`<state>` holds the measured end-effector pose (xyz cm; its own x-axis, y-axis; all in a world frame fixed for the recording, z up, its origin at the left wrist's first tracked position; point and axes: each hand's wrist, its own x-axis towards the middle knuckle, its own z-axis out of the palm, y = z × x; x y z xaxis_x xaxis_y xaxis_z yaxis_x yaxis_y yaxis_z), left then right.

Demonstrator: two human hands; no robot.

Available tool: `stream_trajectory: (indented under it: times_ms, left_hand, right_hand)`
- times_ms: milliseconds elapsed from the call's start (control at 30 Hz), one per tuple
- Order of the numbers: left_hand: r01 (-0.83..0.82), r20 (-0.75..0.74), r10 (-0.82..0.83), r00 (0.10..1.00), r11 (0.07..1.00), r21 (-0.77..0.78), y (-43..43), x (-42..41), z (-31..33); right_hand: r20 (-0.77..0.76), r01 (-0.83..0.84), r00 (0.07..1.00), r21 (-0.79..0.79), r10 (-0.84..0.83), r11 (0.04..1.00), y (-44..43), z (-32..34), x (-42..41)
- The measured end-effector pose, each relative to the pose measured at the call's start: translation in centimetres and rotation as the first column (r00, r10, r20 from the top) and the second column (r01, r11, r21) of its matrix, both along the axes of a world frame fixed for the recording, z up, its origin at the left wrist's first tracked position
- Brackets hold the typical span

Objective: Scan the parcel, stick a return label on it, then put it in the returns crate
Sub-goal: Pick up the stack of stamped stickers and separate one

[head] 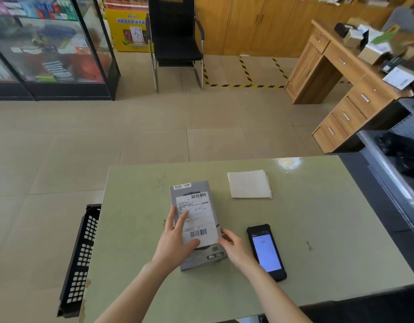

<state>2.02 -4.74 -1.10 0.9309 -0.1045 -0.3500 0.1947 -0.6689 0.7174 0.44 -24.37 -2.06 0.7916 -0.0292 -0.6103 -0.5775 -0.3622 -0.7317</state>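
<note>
**Label on parcel, both hands at box**

Head view:

1. Table: pale green top, fills lower centre of frame. Tiled floor beyond it.
2. Parcel: grey box, lies flat on table, approx. centre, long axis running away from the person and tilted slightly left.
3. Label: white sheet w/ two barcodes (one top, one bottom) and printed text, lies on top face of parcel, covering most of it.
4. Left hand: laid flat on parcel, fingers spread and extended over left part of label, thumb across its lower edge. Pressing, not gripping; hand is wide and flat.
5. Right hand: at lower right edge of parcel, fingertips touching box side near label corner. Fingers loosely curled; nothing held in it.
6. Scanner: black handheld w/ lit blue-white screen, lies face up on table just right of right hand. Untouched.
7. Paper stack: blank white sheets, on table beyond parcel, to the right, apart from it.
8. Crate: black perforated plastic, on floor against left edge of table. Only one side wall shows; contents cannot be seen.
9. Background: glass cabinet far left, black chair centre, wooden desk right w/ boxes on it.
</note>
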Motion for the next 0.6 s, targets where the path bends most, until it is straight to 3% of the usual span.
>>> stream_trajectory:
  times_ms: [133,233,367,600]
  left_hand:
    - [0.03,-0.018,-0.028,0.999,0.996,0.089,0.6,0.0,0.1]
    - [0.045,0.051,-0.058,0.997,0.974,0.223,0.2,1.1,0.6]
    - [0.077,0.155,-0.131,0.979,0.946,0.314,-1.4,3.9,1.0]
    - [0.224,0.202,-0.343,0.917,0.865,0.449,-5.7,9.9,-0.4]
  right_hand:
    - [-0.003,-0.024,1.0,-0.02,0.024,1.0,0.1,0.0,-0.1]
    - [0.082,-0.023,0.996,-0.191,0.039,0.981,-1.5,0.4,1.8]
    - [0.244,0.087,0.969,-0.494,0.042,0.865,-4.3,0.7,6.7]
    - [0.169,-0.041,0.946,-0.782,0.276,0.621,-5.2,-2.2,13.8]
